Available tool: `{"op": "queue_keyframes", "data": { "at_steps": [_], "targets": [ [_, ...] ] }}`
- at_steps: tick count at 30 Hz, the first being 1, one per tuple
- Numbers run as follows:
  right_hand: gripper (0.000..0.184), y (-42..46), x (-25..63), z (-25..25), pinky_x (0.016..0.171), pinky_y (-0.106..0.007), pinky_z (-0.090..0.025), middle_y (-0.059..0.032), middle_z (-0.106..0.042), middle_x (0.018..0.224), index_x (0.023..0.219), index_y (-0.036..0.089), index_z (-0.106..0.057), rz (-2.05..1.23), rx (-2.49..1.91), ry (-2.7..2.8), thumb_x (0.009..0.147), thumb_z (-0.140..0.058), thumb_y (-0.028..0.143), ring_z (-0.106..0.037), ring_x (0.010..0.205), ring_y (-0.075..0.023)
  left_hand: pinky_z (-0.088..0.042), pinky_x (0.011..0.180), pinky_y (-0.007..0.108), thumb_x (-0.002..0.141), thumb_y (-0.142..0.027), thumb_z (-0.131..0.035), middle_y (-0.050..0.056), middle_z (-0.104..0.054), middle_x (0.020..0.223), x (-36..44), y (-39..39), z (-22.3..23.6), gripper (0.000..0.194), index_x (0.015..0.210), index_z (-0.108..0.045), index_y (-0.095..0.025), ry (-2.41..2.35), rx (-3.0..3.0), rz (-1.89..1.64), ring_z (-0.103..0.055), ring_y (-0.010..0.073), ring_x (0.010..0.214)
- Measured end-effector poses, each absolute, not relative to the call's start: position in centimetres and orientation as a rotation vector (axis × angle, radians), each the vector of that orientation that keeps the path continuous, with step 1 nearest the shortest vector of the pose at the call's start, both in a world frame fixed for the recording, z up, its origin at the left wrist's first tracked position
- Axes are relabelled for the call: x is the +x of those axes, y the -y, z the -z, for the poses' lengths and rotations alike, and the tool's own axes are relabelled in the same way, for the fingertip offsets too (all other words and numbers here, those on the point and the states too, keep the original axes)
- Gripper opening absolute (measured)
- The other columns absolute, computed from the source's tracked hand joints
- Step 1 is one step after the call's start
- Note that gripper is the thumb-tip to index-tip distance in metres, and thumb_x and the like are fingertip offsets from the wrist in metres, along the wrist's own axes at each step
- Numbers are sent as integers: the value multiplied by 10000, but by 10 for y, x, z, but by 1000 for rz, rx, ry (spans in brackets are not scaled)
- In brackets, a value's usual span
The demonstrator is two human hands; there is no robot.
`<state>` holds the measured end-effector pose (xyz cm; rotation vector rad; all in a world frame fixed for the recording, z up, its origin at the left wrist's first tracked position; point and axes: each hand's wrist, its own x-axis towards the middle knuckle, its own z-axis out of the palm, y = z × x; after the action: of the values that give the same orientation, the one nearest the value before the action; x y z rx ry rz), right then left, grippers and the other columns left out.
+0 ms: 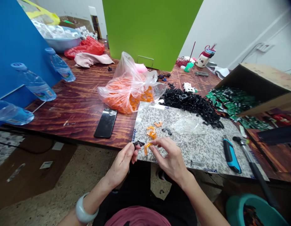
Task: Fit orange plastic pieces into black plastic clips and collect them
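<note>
Black piece (138, 144) half-hidden, gripped by left hand (122, 164); right hand (170, 157) pinches orange piece (146, 149).

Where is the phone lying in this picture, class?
In the head view, the black phone lies on the wooden table, left of the speckled board and just below the plastic bag of orange pieces.

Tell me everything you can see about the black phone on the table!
The smartphone is a thin, dark rectangular slab with a glossy, glass-like surface showing a pale reflection near its top end. It lies flat and slightly turned on the reddish-brown wooden table, beside the speckled board. Its top end nearly meets the clear plastic bag; I can't tell if they touch.
</note>
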<state>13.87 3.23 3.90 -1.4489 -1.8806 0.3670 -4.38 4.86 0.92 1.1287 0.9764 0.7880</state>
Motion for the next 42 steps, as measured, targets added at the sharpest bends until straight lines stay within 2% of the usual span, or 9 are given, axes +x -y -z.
{"op": "queue_keyframes", "data": {
  "at_steps": [5,8,13,20,26,31,35,39,42],
  "targets": [
    [112,-27,121,-42,804,-335,-505,-83,-645,935,908,197,-617,-403,-1360,1766,845,-542,142,-615,905,-193,-381,661,251,948,-471,-319,-24,-479,705,-38,-44,-15,371,777,-490,-190,-964,1353,-749,-455,135,666],
    [129,-27,120,-36,768,-319,-535,-92,-655,954,899,196,-627,-432,-1357,1714,834,-539,127,-630,916,-194,-379,646,247,957,-425,-326,-28,-474,702,-36,-42,-16,325,787,-482,-195,-986,1406,-731,-451,135,657],
    [111,-26,121,-32,646,-279,-560,-86,-680,917,869,196,-636,-460,-1351,1658,822,-553,141,-655,823,-181,-375,615,241,943,-338,-386,-18,-511,726,-33,-41,-19,222,827,-510,-195,-1030,1503,-712,-459,143,652],
    [93,-24,120,-30,646,-279,-561,-78,-680,914,866,200,-625,-472,-1363,1627,825,-569,138,-650,780,-165,-376,609,243,944,-257,-374,-14,-514,731,-30,-41,-22,193,799,-488,-201,-1043,1607,-726,-471,145,655],
    [92,-22,123,-34,657,-286,-550,-77,-678,913,867,190,-633,-516,-1361,1630,826,-567,140,-640,771,-164,-378,632,262,954,-264,-335,-2,-502,734,-31,-42,-22,210,812,-476,-201,-1047,1664,-681,-477,160,672],
    [116,-23,130,-42,658,-271,-542,-60,-686,904,922,184,-638,-707,-1384,1620,808,-617,186,-642,745,-152,-399,683,275,961,-246,-317,36,-552,820,-35,-43,-24,209,892,-505,-188,-1013,1757,-651,-521,179,758],
    [213,-26,136,-43,688,-262,-535,-69,-685,983,1040,178,-640,-932,-1336,1624,838,-613,240,-645,833,-159,-420,711,282,955,-225,-311,51,-571,851,-38,-44,-24,212,933,-517,-178,-951,1819,-628,-539,183,772],
    [161,-27,139,-40,716,-264,-500,-44,-682,907,986,190,-672,-1030,-1281,1656,858,-601,259,-623,832,-156,-433,714,277,952,-205,-315,47,-573,865,-40,-45,-23,203,996,-511,-174,-887,1861,-619,-546,177,776],
    [143,-26,139,-39,700,-252,-484,-32,-668,878,953,199,-684,-1116,-1259,1580,846,-623,272,-610,795,-144,-431,723,278,954,-191,-312,48,-563,863,-43,-46,-22,196,970,-506,-164,-835,1899,-606,-536,175,787]
  ]
}}
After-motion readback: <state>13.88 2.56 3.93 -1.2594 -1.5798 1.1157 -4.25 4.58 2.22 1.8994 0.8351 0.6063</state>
